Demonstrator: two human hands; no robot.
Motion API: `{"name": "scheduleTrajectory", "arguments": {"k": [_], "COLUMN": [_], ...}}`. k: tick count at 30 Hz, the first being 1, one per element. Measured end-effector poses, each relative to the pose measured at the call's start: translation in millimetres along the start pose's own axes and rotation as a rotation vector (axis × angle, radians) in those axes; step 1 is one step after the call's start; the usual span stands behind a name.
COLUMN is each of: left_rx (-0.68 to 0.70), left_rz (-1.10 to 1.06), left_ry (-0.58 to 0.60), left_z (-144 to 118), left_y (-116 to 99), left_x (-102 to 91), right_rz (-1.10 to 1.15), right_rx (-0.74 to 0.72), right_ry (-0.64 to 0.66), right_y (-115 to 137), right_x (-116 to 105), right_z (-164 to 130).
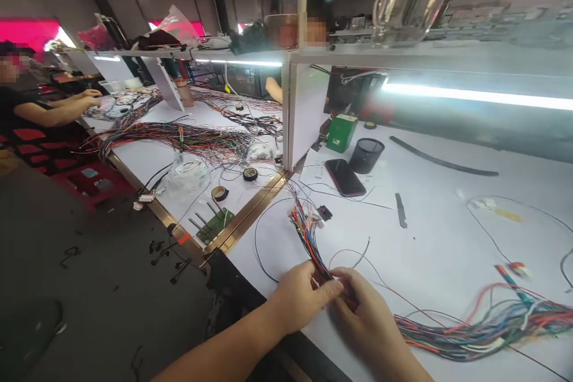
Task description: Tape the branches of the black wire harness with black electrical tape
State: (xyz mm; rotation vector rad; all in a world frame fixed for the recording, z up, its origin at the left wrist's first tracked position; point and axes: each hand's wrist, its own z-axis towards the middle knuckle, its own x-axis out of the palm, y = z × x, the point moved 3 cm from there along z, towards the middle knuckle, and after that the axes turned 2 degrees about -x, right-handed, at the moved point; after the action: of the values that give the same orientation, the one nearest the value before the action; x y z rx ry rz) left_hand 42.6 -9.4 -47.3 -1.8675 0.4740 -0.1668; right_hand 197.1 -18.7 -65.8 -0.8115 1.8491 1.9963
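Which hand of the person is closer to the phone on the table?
Left. The left hand lies below the phone, slightly to its left. The right hand sits lower in the picture, so a bit farther. Both pinch the wire bundle.

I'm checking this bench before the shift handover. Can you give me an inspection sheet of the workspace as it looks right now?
Surface: white table, lit by a strip light under the shelf.
Job's things: bundle of coloured wires pinched between both hands; its far end fans out near a small black connector.
Clutter: phone, black mesh cup, green box, flat metal tool.
Hands: left hand and right hand both closed on the bundle.
Cables: loose wire heap at right; thin black wire looping at the table edge.
Surroundings: person seated at the neighbouring bench; tape rolls there.
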Motion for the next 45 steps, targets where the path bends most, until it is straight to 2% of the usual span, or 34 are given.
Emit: {"name": "scheduleTrajectory", "arguments": {"k": [4,8,11,17,21,27,29,33,35,41,45], "left_rx": [-0.014,0.015,0.037,0.076,0.093,0.094,0.104,0.084,0.06,0.045,0.053], "left_rz": [-0.211,-0.256,-0.271,-0.294,-0.254,-0.176,-0.164,-0.201,-0.227,-0.291,-0.266], "left_ry": [0.036,0.094,0.125,0.19,0.204,0.24,0.252,0.264,0.262,0.311,0.299], "left_z": [12.4,9.3,6.0,4.9,5.0,3.7,2.0,-3.1,-5.8,-10.4,-10.4], "left_y": [0.4,2.9,6.2,1.9,-4.8,-2.9,-3.2,-5.0,-6.1,-17.0,-26.1], "left_x": [5.9,4.9,4.7,7.7,8.0,9.7,11.2,15.5,17.6,23.1,20.7], "right_rz": [0.159,0.232,0.296,0.899,1.074,1.168,1.098,0.827,0.793,1.15,1.296], "right_rx": [0.032,0.069,0.046,0.168,0.18,0.146,0.144,0.097,0.083,0.129,0.163], "right_ry": [0.147,0.21,0.254,0.288,0.276,0.289,0.29,0.43,0.476,0.525,0.444], "right_y": [4.1,0.1,0.2,8.9,8.8,1.7,1.5,7.4,9.7,6.8,0.8], "right_x": [-8.0,-18.9,-18.9,-10.1,-8.6,-10.4,-13.7,-19.5,-20.4,-9.4,-2.6], "right_z": [0.5,3.4,3.1,0.0,0.9,4.0,3.5,-2.2,-5.0,-6.3,-2.4]}}
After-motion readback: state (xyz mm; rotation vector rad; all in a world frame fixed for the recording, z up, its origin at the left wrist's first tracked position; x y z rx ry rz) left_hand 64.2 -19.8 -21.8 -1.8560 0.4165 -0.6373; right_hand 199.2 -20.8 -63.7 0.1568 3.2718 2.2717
